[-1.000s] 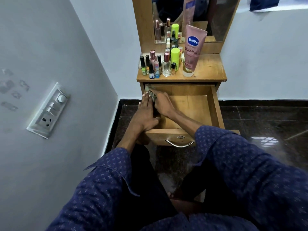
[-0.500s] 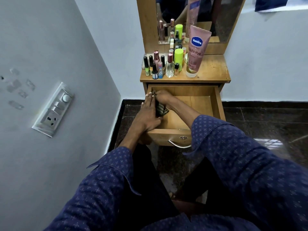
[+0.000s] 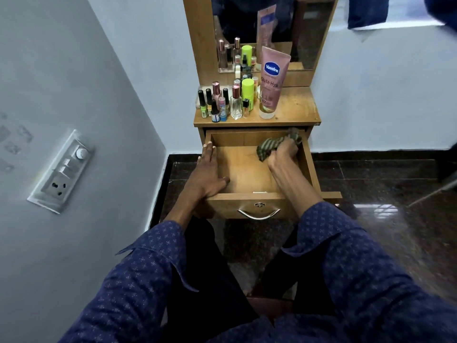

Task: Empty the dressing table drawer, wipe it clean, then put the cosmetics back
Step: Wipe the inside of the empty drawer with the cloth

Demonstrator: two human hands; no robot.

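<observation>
The wooden drawer (image 3: pixel 247 205) of the dressing table stands pulled out, its bare floor showing. My right hand (image 3: pixel 282 154) grips a striped green cloth (image 3: pixel 269 146) against the drawer's far right corner. My left hand (image 3: pixel 207 174) lies flat along the drawer's left wall, fingers straight. On the tabletop (image 3: pixel 296 107) stand the cosmetics: a pink Vaseline tube (image 3: pixel 270 82), a lime-green bottle (image 3: pixel 248 92), a clear perfume bottle (image 3: pixel 236 103) and several small nail polish bottles (image 3: pixel 210 105).
A mirror (image 3: pixel 272 28) rises behind the tabletop. A grey wall with a switch panel (image 3: pixel 61 172) is close on the left. Dark glossy floor tiles (image 3: pixel 383 189) spread to the right. My knees in dark trousers are below the drawer front.
My right hand has swept the cloth from the drawer's far left corner across to its far right corner. My left hand stays on the left wall.
</observation>
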